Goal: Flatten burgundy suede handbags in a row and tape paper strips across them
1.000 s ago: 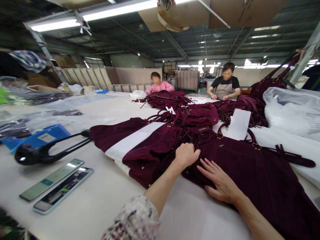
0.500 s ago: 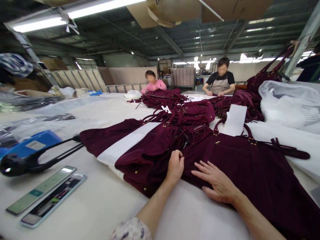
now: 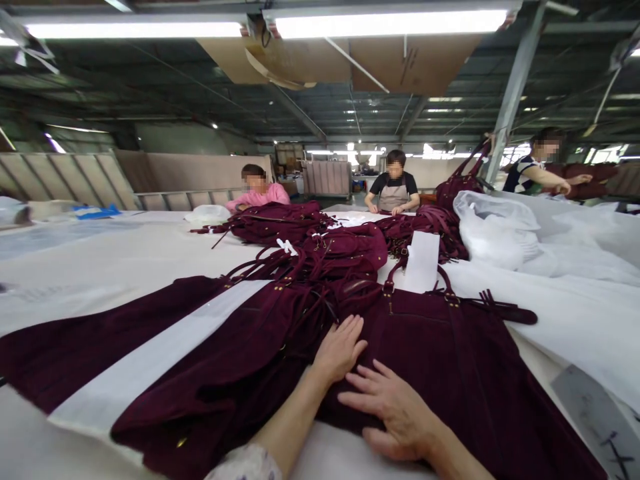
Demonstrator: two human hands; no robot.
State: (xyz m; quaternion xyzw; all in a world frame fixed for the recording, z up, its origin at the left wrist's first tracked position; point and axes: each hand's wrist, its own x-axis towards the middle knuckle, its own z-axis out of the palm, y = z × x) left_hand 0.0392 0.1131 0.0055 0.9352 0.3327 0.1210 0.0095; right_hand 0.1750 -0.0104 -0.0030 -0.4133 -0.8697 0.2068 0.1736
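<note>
A large maroon bag (image 3: 440, 347) lies flat on the white table in front of me, its handles pointing away. On its left edge rests my left hand (image 3: 340, 350), palm down with fingers stretched. My right hand (image 3: 393, 407) presses on the same bag nearer to me, its fingers spread. Neither hand grips anything. Just left lies a second maroon bag (image 3: 245, 333), touching the first, and a strip of white paper (image 3: 165, 357) runs between it and more maroon fabric (image 3: 110, 333). A white card (image 3: 423, 261) stands by the right bag's handle.
More maroon bags (image 3: 280, 223) and a heap of maroon straps (image 3: 425, 233) lie farther back. Clear plastic wrapping (image 3: 500, 230) and a grey marked sheet (image 3: 600, 420) are on the right. Two people (image 3: 395, 187) sit across the table; a third person (image 3: 537, 167) is at far right.
The view has swung right and the phones at left are out of sight. My left hand has gone from curled to flat on the bag; my right hand remains spread on it.
</note>
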